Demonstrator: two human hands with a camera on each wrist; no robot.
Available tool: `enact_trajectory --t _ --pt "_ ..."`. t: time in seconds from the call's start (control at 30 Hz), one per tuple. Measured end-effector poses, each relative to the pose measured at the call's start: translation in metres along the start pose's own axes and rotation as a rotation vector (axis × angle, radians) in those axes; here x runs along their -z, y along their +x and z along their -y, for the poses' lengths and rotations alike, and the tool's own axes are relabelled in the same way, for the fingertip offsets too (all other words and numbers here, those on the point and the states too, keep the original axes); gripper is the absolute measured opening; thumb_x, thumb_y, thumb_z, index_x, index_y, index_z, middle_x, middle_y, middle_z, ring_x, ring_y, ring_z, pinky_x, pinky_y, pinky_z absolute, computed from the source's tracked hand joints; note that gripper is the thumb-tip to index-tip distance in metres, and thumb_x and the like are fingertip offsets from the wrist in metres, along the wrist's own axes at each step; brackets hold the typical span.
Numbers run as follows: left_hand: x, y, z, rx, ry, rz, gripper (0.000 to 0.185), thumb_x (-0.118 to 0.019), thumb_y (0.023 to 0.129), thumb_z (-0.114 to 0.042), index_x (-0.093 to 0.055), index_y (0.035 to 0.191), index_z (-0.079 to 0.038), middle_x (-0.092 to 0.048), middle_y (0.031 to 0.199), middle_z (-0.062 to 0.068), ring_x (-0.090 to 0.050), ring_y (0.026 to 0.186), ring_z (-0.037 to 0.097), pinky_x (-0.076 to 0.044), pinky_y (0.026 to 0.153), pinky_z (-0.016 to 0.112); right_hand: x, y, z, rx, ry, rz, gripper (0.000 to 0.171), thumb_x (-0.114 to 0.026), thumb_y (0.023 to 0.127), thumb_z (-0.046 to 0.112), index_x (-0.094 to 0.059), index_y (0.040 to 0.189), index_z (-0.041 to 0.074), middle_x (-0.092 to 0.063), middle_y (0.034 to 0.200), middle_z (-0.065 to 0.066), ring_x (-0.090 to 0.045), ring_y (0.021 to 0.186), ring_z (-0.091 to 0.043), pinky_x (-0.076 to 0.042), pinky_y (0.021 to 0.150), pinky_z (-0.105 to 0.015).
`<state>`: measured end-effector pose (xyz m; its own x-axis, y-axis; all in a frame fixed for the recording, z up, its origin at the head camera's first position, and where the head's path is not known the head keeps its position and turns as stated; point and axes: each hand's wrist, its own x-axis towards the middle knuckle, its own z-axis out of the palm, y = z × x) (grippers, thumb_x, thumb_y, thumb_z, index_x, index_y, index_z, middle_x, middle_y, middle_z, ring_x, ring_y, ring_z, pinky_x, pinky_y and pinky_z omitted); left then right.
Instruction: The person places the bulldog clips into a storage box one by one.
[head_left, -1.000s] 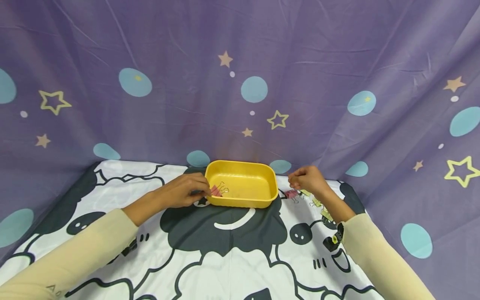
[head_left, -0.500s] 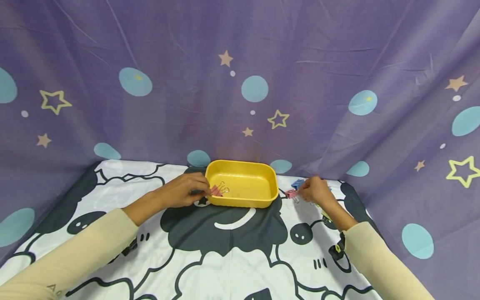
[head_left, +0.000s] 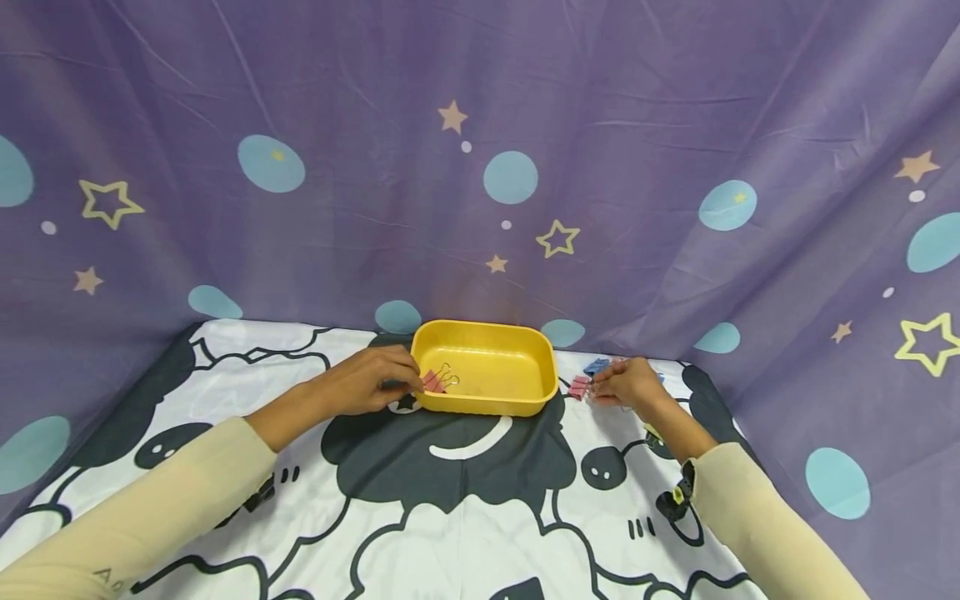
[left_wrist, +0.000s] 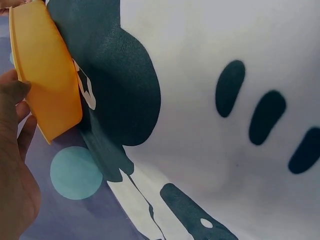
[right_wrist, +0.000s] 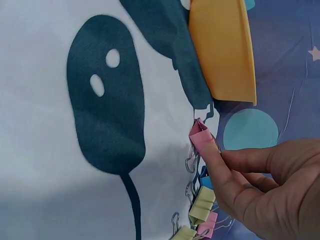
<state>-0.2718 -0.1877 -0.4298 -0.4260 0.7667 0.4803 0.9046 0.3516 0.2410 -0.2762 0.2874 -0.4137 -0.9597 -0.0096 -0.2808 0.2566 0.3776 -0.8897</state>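
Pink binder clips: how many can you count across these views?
3 pink clips: one pinched by the left hand at the tray rim, one touched by the right hand, one in the pile nearby. Others may be hidden.
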Motion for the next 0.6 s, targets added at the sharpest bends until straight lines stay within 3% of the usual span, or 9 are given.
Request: enact_trajectory --t 0.3,0.6 --pt "0.0 0.001 -0.002 0.005 -0.008 0.001 0.025 -0.087 0.09 0.006 -0.089 0.104 -0.014 -0.081 0.107 -0.002 -0.072 0.103 0.015 -0.065 0.091 0.039 0.009 0.006 0.003 -0.07 0.194 0.122 0.044 -0.063 0.101 -0.019 -0.054 0.143 -0.03 -0.085 0.1 -0.017 -0.083 0.082 -0.015 -0.07 0.079 -0.029" --pt "0.002 0.001 -0.001 0.018 0.0 0.01 0.025 -0.087 0.09 0.005 -0.089 0.105 -0.015 -0.082 0.108 -0.003 -0.073 0.103 0.014 -0.065 0.09 0.038 0.012 0.014 0.016 -0.066 0.236 0.123 0.047 -0.064 0.105 -0.013 -0.053 0.15 -0.024 -0.086 0.099 -0.011 -0.084 0.084 -0.014 -0.07 0.082 -0.028"
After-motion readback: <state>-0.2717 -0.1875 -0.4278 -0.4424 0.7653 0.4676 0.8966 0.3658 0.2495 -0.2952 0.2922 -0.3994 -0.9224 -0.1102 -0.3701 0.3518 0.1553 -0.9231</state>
